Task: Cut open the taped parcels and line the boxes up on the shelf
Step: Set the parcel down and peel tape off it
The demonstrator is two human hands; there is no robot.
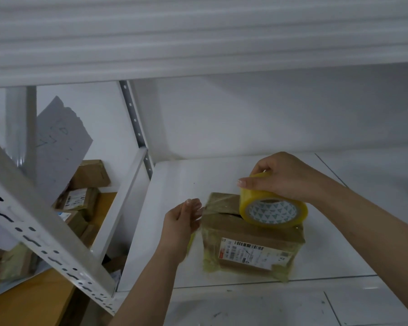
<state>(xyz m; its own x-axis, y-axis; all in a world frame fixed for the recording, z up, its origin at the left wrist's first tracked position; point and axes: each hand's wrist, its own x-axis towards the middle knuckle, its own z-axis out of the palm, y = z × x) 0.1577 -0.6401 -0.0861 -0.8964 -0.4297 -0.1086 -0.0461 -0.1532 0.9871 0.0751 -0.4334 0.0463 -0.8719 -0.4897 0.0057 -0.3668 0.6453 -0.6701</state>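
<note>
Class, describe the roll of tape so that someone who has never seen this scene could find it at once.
Look at the white metal shelf. One brown cardboard parcel with a shipping label stands on it. On that parcel's top rests the yellowish clear roll of packing tape, gripped by the right hand; it is the only round thing there.

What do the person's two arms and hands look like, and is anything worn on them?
Both forearms are bare as far as the picture shows: no sleeves, gloves, watch or bracelet. The left hand and right hand show no rings. The fingernails are short and appear unpainted.
</note>
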